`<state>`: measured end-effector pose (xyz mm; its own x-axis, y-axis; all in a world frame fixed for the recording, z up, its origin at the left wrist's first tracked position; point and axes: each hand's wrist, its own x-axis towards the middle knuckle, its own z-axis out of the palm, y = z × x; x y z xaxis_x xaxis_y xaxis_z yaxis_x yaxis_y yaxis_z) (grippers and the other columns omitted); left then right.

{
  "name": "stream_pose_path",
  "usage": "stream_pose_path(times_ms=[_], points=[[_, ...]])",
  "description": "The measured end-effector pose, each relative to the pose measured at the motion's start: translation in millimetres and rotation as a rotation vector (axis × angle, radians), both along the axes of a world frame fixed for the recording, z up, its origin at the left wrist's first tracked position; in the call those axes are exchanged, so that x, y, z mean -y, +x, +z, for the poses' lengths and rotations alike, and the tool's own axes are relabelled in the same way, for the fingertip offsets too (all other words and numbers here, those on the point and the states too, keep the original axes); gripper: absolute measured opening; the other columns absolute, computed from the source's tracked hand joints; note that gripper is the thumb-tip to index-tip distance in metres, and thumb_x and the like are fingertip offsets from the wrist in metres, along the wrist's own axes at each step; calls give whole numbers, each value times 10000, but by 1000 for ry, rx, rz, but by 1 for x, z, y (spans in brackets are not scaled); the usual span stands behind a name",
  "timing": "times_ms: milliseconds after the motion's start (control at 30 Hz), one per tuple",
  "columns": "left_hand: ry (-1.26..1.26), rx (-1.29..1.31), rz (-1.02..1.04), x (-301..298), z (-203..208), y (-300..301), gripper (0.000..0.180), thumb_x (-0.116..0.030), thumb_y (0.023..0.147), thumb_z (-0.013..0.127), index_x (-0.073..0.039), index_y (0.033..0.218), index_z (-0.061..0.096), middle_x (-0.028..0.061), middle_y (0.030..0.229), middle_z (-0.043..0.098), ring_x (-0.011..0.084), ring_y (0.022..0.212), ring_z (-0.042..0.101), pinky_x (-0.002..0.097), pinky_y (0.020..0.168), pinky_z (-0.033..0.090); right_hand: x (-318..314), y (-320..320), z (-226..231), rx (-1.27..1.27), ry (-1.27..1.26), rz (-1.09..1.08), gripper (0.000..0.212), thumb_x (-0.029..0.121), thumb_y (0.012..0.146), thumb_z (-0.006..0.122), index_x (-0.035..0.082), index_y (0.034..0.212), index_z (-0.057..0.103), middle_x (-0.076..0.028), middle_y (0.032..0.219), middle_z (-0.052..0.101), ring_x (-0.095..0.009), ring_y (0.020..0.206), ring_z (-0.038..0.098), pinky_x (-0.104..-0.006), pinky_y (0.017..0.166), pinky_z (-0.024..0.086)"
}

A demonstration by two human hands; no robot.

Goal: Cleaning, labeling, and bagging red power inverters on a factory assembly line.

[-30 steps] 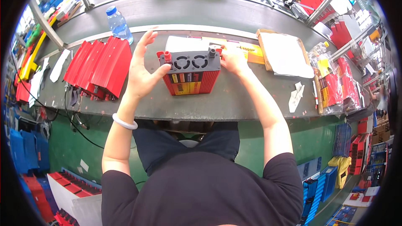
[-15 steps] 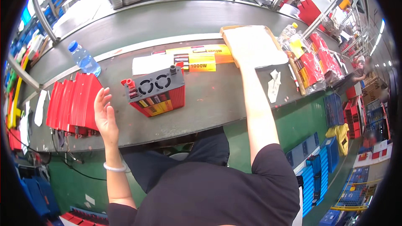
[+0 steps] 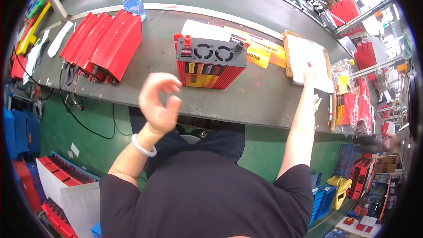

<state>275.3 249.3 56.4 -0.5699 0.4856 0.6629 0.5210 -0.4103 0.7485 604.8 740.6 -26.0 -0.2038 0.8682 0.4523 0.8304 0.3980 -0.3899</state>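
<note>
A red power inverter [image 3: 211, 64] stands on the dark bench in front of me, its grey end with two fans and red and black terminals facing up. My left hand [image 3: 159, 101] hovers over the bench's front edge, left of the inverter, fingers curled but apart and holding nothing. To the right, my right hand [image 3: 309, 72] reaches onto white sheets [image 3: 321, 57] in a shallow cardboard box [image 3: 289, 61]. Bright glare washes out its fingers, so their grip is unclear. Yellow printed labels [image 3: 260, 55] and a white sheet [image 3: 205, 30] lie behind the inverter.
Several red metal housings [image 3: 108, 46] stand in a row on the left, with a blue-capped water bottle [image 3: 133, 1] behind them. Bagged red parts [image 3: 352, 105] lie at the right end. A black cable [image 3: 83, 123] hangs off the bench's front left.
My view has swung left, so the bench things appear shifted right. My left hand has moved from beside the red housings toward the inverter. My right hand stays at the cardboard box.
</note>
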Motion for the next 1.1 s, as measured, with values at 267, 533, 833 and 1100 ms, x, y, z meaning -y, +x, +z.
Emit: stream_pose_path(times_ms=[267,533,833,1100], points=[[-356,-109,-658,-46,-25,83,328,-262,843,644,-21,1060,592,134,1028,622,299,946,605,361,806,490,22,-3,31,-633,-4,35,219,181,935,481,2,869,589,-49,694,567,-148,635,539,-282,587,435],[-390,450,-672,-144,-25,135,566,-371,867,624,29,1244,491,167,1243,519,226,1222,450,359,992,386,245,-57,66,-366,14,402,215,147,941,494,-3,805,568,-44,643,553,-110,582,496,-249,560,401],[-399,949,-714,-151,-58,140,180,-185,860,652,-15,919,649,10,790,625,53,728,541,212,620,427,321,-71,51,-366,25,339,120,92,890,588,-21,855,609,-60,664,587,-109,572,529,-266,545,439],[-390,917,-768,-136,-56,130,108,-147,827,684,-45,823,648,-4,746,610,67,712,547,216,634,425,326,-64,45,-575,-178,377,122,114,918,579,-7,919,593,-9,824,594,-68,767,533,-214,674,432]])
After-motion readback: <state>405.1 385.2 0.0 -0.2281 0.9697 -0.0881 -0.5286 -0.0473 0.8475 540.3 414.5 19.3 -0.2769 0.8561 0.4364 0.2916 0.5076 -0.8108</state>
